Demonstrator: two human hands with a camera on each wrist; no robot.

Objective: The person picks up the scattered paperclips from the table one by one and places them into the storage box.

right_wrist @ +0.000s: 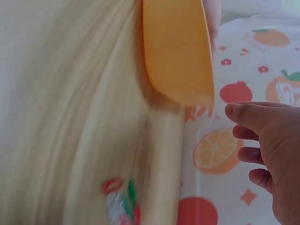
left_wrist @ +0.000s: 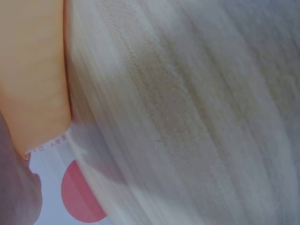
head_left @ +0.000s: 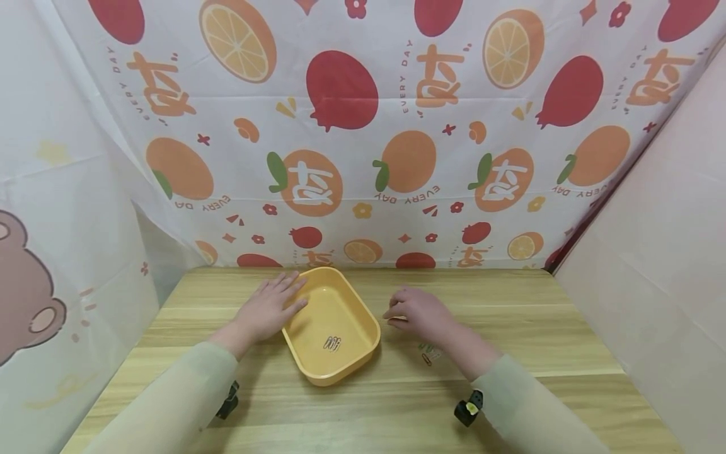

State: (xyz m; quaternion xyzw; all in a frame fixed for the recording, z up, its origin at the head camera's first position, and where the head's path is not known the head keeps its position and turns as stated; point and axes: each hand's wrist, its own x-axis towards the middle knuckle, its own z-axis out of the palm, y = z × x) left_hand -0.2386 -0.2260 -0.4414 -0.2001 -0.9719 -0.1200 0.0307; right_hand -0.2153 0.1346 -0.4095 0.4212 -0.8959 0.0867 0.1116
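A yellow rectangular bin [head_left: 353,302] lies on the table at a slant, with several small paper clips [head_left: 332,343] on its floor. My left hand [head_left: 272,307] rests on the bin's left rim, its fingers straight and spread over the edge. To the right of the bin, my right hand [head_left: 422,313] hovers with loosely bent fingers; nothing shows between them in the right wrist view. Below that hand on the table, partly hidden by the wrist, are several coloured paper clips [head_left: 428,356], blurred in the right wrist view.
The wooden table [head_left: 363,416] runs back to a white cloth [head_left: 351,151] printed with fruit. Pale sheets stand along the left side [head_left: 102,252] and right side [head_left: 663,252].
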